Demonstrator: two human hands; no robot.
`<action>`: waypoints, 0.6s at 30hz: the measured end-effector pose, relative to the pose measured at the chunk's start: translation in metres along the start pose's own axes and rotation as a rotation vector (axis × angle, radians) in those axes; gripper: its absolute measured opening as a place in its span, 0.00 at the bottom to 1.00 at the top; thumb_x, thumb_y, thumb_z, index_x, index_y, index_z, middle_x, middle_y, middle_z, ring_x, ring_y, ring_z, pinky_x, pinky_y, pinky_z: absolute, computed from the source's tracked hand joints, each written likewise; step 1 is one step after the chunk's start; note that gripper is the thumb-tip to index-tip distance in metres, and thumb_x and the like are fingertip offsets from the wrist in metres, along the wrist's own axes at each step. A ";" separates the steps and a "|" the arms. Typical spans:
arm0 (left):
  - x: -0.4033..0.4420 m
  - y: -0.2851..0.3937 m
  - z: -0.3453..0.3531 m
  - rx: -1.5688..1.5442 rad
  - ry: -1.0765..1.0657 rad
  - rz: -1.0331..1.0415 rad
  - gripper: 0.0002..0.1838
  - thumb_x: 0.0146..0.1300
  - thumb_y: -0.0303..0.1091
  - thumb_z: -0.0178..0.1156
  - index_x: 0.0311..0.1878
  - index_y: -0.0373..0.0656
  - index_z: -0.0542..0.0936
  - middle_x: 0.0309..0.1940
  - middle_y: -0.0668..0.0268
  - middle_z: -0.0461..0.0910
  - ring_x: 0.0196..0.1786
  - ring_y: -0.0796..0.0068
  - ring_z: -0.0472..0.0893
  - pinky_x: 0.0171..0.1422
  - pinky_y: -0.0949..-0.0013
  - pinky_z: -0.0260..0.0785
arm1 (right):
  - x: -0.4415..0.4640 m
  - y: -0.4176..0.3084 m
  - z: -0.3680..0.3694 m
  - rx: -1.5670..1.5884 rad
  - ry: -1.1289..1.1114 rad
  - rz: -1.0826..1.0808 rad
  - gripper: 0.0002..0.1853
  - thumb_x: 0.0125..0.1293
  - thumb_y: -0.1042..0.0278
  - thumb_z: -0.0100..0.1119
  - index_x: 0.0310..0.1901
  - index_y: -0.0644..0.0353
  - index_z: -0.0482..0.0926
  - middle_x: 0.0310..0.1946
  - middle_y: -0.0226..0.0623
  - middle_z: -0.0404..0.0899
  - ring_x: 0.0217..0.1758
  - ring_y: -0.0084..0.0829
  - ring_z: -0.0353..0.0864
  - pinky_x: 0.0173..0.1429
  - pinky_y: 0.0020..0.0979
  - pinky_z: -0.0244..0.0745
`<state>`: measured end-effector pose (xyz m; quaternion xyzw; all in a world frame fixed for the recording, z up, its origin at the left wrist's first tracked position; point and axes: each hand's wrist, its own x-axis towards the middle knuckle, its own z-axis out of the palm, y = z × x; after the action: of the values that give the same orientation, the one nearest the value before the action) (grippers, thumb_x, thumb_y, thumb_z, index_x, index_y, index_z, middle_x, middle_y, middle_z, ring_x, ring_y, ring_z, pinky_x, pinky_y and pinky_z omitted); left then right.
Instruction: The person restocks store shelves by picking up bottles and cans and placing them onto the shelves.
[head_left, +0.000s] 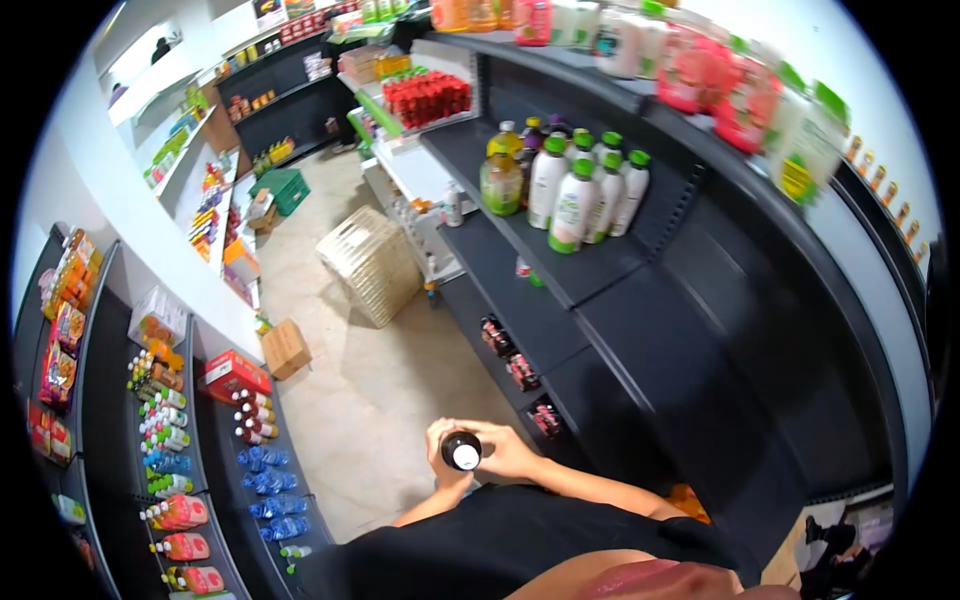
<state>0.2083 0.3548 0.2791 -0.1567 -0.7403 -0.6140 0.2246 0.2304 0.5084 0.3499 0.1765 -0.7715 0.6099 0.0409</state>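
Close in front of my chest is a dark bottle with a white cap (pixel 462 455), seen from above, so its label and lower part are hidden. My left hand (pixel 440 455) wraps round its left side. From the right, my right hand (pixel 508 450) closes on the same bottle, with its fingers over the far side. To the right of my hands, dark multipacks (pixel 521 371) sit on a low shelf. Higher up stands a group of white bottles with green caps (pixel 575 205), beside a yellow-green bottle (pixel 501 182).
Black shelving (pixel 690 350) runs along my right side, its top shelf holding pink and white bottles (pixel 690 65). Shelves on the left hold blue bottle packs (pixel 275 482) and pink bottles (pixel 180 512). A wicker basket (pixel 370 265) and a cardboard box (pixel 286 349) stand on the floor ahead.
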 end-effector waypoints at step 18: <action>0.225 -0.128 -0.166 0.085 0.246 -0.318 0.32 0.45 0.24 0.79 0.57 0.35 0.81 0.51 0.57 0.81 0.53 0.60 0.82 0.60 0.59 0.74 | 0.314 0.045 0.138 0.188 -0.227 -0.031 0.16 0.57 0.61 0.82 0.38 0.64 0.88 0.39 0.38 0.87 0.41 0.33 0.85 0.55 0.36 0.78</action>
<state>-0.0241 0.1575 0.3141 0.0479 -0.7477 -0.6246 0.2202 -0.0564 0.3158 0.3611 0.2591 -0.7079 0.6549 -0.0537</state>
